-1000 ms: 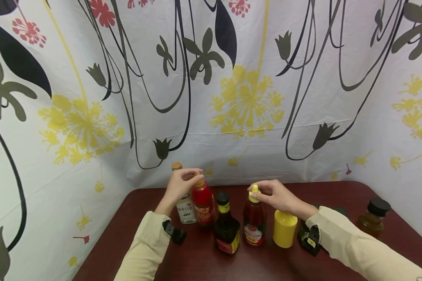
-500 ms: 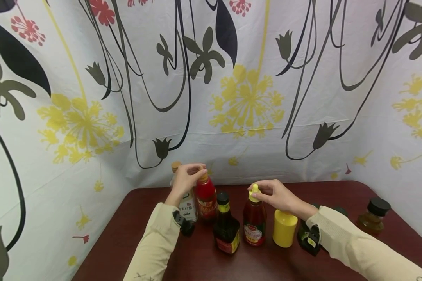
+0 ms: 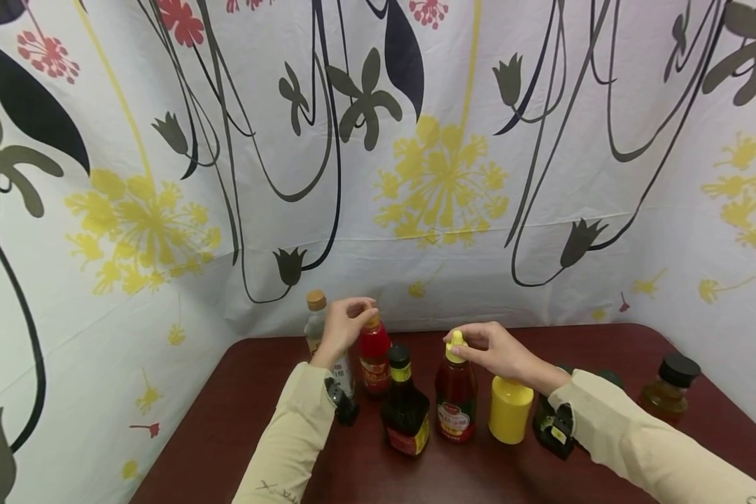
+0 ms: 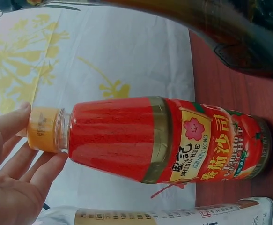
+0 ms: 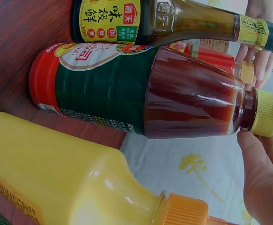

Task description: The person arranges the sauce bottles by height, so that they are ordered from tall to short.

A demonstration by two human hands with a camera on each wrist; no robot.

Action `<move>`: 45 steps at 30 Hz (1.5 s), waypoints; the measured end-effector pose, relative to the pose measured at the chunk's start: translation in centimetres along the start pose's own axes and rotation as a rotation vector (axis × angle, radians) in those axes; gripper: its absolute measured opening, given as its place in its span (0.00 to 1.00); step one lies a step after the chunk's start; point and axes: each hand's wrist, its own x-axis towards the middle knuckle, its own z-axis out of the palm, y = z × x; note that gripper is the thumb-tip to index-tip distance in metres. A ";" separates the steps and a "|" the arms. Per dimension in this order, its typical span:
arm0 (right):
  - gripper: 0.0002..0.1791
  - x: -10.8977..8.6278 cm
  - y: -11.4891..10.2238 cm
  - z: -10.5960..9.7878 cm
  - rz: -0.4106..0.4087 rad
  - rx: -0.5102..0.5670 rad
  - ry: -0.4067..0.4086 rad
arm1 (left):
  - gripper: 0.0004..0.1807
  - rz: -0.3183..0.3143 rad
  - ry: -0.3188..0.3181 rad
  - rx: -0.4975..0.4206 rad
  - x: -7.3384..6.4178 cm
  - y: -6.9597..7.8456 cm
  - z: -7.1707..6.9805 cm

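My left hand grips the orange cap of a red tomato ketchup bottle standing upright at the back left of the table. In the left wrist view the thumb and fingers sit around that cap. My right hand pinches the yellow cap of a second sauce bottle, dark red with a green label. Between the two stands a soy sauce bottle with a black cap. Partly behind my left wrist is a clear vinegar bottle with a tan cap.
A yellow squeeze bottle stands just right of the right-hand sauce bottle. Farther right is a black-capped jar, and a dark green-topped container is mostly hidden by my right forearm. A flowered cloth hangs behind the dark red table.
My left hand has moved right with the ketchup bottle, which now stands closer to the soy sauce bottle and apart from the vinegar bottle's cap. The right hand has stayed put.
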 end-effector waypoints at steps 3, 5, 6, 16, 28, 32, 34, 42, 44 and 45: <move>0.17 0.0 -0.1 0.0 0.002 0.000 0.001 | 0.07 0.003 0.013 0.007 0.0 0.0 0.2; 0.17 0.0 0.0 0.0 0.000 -0.003 0.000 | 0.07 -0.001 0.018 0.019 0.0 -0.1 0.3; 0.17 0.0 0.0 0.0 -0.001 -0.005 0.000 | 0.07 -0.002 0.019 0.025 0.0 -0.2 0.3; 0.17 0.3 0.1 0.0 -0.013 -0.032 0.010 | 0.05 -0.018 0.033 0.032 0.3 -0.6 0.4; 0.17 0.3 0.2 0.0 0.009 -0.009 -0.007 | 0.08 -0.043 0.019 0.012 0.4 -0.9 0.2; 0.17 0.2 0.1 0.0 0.007 -0.010 -0.003 | 0.10 -0.059 0.012 0.027 0.4 -0.9 0.2; 0.17 0.2 0.1 0.0 0.000 -0.009 -0.005 | 0.10 -0.066 0.005 0.037 0.4 -0.8 0.2; 0.18 0.0 0.1 0.1 0.010 0.001 -0.004 | 0.09 -0.093 -0.005 0.067 0.6 -0.9 0.2; 0.18 0.0 0.1 0.1 0.011 0.000 -0.002 | 0.08 -0.094 -0.005 0.077 0.6 -0.8 0.3; 0.18 0.0 0.1 0.1 0.012 0.000 -0.002 | 0.07 -0.095 -0.006 0.082 0.6 -0.8 0.3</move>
